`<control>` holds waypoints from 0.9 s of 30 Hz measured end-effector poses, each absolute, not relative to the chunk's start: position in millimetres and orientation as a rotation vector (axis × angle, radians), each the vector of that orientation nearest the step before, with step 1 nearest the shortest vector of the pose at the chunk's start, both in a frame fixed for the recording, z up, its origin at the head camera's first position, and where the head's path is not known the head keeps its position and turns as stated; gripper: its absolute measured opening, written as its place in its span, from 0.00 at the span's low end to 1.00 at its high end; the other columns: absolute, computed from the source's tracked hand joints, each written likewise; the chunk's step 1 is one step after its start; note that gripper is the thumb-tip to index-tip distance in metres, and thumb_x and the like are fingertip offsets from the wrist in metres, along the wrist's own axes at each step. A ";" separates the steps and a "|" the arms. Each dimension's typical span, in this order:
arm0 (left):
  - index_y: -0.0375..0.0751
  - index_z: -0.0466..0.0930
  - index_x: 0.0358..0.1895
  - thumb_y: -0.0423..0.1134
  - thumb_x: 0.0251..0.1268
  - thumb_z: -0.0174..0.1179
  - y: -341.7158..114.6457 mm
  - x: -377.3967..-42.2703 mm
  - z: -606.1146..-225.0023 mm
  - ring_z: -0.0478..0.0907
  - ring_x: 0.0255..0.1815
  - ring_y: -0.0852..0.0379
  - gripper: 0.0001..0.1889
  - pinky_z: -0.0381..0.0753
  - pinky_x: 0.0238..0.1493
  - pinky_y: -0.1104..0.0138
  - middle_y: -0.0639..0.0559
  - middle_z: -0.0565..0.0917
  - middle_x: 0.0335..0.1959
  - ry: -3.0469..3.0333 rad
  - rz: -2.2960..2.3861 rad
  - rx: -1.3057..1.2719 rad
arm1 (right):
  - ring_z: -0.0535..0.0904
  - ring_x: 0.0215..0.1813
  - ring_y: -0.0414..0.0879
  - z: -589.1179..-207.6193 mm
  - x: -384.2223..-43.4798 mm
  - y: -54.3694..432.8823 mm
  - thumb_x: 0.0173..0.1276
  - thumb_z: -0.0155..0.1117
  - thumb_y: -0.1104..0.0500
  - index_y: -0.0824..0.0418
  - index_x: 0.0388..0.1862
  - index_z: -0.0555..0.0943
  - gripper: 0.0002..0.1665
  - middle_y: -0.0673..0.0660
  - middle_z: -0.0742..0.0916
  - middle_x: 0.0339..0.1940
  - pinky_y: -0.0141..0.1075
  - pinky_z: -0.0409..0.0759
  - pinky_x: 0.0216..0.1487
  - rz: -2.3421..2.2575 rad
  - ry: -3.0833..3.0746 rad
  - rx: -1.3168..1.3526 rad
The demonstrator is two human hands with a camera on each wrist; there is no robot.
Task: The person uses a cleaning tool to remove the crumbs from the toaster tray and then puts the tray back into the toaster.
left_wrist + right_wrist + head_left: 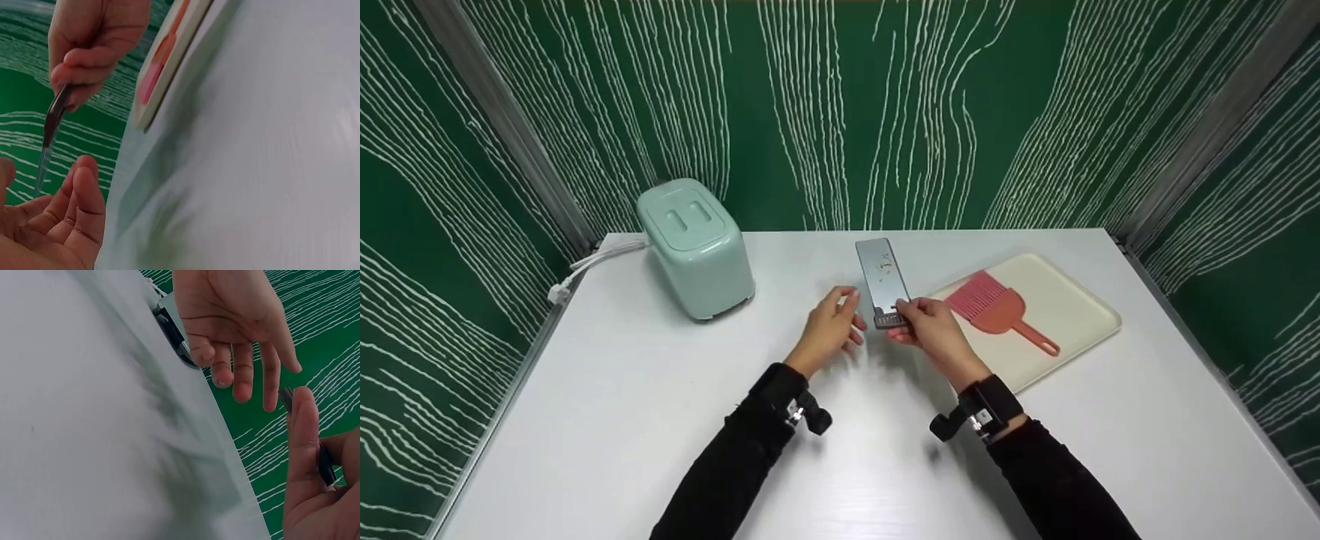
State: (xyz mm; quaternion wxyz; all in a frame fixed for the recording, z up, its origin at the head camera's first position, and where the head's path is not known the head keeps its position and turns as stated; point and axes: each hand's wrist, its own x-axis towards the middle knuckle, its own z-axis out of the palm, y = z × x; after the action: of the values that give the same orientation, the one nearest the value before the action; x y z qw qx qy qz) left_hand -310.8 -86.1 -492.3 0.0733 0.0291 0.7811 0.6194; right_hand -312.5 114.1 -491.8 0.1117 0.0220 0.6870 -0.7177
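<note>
My right hand (936, 330) grips a grey crumb tray (894, 289) by its near, slotted end, thumb on top and fingers beneath. Brown crumbs (883, 264) lie on the far half of its flat plate. The crumb tray is held up above the white table, and the right wrist view shows only its dark edge past the fingers. Just left of it, my left hand (829, 326) is raised with loosely bent fingers and holds nothing. In the left wrist view the crumb tray's thin side (52, 121) points towards the left fingers; whether they touch it I cannot tell.
A mint-green toaster (701, 262) stands at the back left, its white cord (604, 256) running off the table's left edge. To the right, a cream tray (1080, 300) carries an orange-handled brush (1001, 311) with pink bristles. Green patterned panels (802, 112) surround the table.
</note>
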 end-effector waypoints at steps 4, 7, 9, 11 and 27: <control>0.47 0.71 0.71 0.56 0.90 0.43 -64.9 -310.6 -495.8 0.82 0.19 0.57 0.23 0.83 0.19 0.65 0.46 0.86 0.31 2.243 1.876 0.026 | 0.87 0.28 0.37 -492.8 -310.7 115.2 0.87 0.54 0.57 0.73 0.49 0.76 0.16 0.54 0.88 0.32 0.26 0.89 0.34 -2.123 2.022 0.073; 0.47 0.70 0.67 0.58 0.89 0.41 -51.3 -310.0 -496.0 0.76 0.12 0.60 0.22 0.75 0.14 0.70 0.51 0.80 0.22 2.271 1.850 -0.013 | 0.88 0.28 0.37 -493.2 -307.8 113.3 0.87 0.54 0.58 0.72 0.46 0.76 0.15 0.54 0.88 0.30 0.26 0.89 0.34 -2.134 2.010 0.078; 0.45 0.68 0.66 0.59 0.89 0.41 -43.2 -309.4 -495.4 0.71 0.09 0.62 0.23 0.69 0.12 0.71 0.53 0.76 0.17 2.292 1.838 -0.026 | 0.87 0.27 0.37 -493.6 -305.9 111.0 0.87 0.54 0.58 0.71 0.44 0.77 0.15 0.53 0.88 0.28 0.26 0.88 0.32 -2.138 2.000 0.080; 0.43 0.67 0.66 0.59 0.89 0.42 -36.9 -309.0 -494.8 0.68 0.08 0.62 0.24 0.66 0.11 0.71 0.54 0.73 0.16 2.306 1.828 -0.037 | 0.87 0.26 0.37 -493.8 -304.2 108.3 0.87 0.54 0.59 0.70 0.42 0.77 0.15 0.53 0.88 0.26 0.26 0.87 0.31 -2.147 1.992 0.090; 0.43 0.67 0.72 0.53 0.88 0.48 -25.2 -309.7 -492.3 0.64 0.10 0.64 0.23 0.59 0.11 0.72 0.55 0.74 0.14 2.156 1.970 -0.012 | 0.66 0.24 0.38 -493.6 -297.0 106.3 0.81 0.60 0.53 0.59 0.28 0.80 0.19 0.46 0.73 0.20 0.29 0.68 0.24 -2.066 2.267 0.159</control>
State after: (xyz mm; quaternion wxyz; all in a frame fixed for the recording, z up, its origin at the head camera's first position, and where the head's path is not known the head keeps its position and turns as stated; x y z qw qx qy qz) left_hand -309.7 -25.2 -492.3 0.1101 -0.0040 0.7337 0.6704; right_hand -297.0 106.3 -493.6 0.0350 0.0518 0.7378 -0.6722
